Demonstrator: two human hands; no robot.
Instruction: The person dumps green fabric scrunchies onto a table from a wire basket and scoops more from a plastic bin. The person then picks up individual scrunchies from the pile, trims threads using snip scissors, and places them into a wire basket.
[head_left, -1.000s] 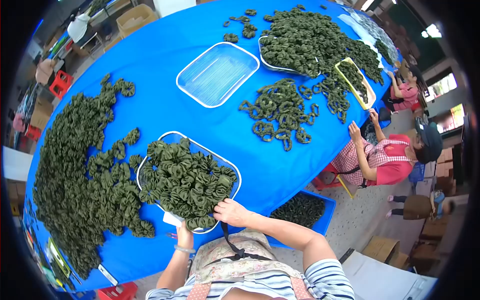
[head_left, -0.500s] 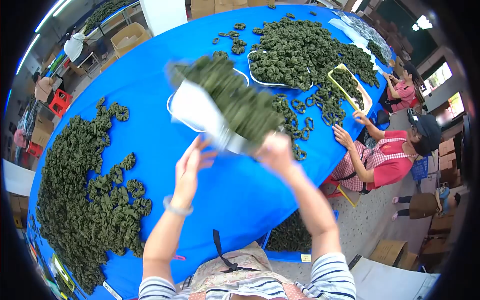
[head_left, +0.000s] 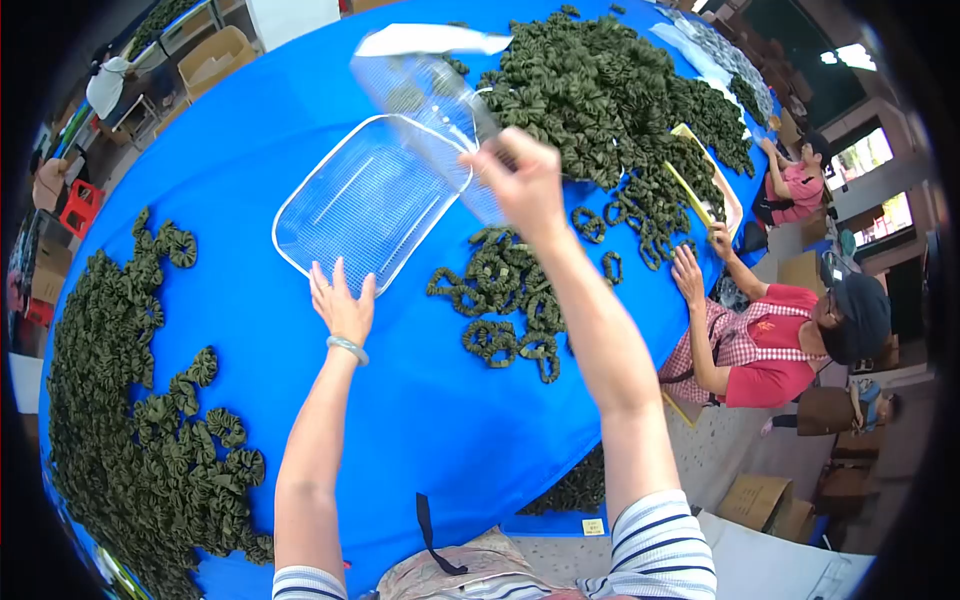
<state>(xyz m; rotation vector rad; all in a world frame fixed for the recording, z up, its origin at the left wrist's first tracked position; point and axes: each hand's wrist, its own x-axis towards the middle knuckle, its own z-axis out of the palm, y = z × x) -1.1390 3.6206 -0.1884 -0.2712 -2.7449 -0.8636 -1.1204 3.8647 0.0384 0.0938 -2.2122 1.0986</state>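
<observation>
My right hand [head_left: 520, 180] is closed on the edge of a see-through basket [head_left: 425, 95], smeared by motion and tilted above the table. A blurred white piece [head_left: 435, 40] shows at its far side; whether it belongs to the basket I cannot tell. Below lies a second mesh basket [head_left: 360, 190] with a white rim, nothing in it. My left hand [head_left: 343, 303] is at this basket's near edge, fingers spread. To the right of it, dark green scrunchies [head_left: 500, 275] are strewn on the blue cloth, close under my right forearm.
A big heap of green scrunchies [head_left: 600, 90] covers the far right; another heap [head_left: 120, 420] spreads along the left. A co-worker [head_left: 770, 340] sits at the right edge, a hand on a yellow tray [head_left: 705, 180] with scrunchies. Another person [head_left: 795, 180] sits farther off.
The scrunchies in the blurred bundle at my hands are no longer there; more scrunchies lie loose to the right. My right hand has risen with the basket, and my left hand has lowered towards the other basket.
</observation>
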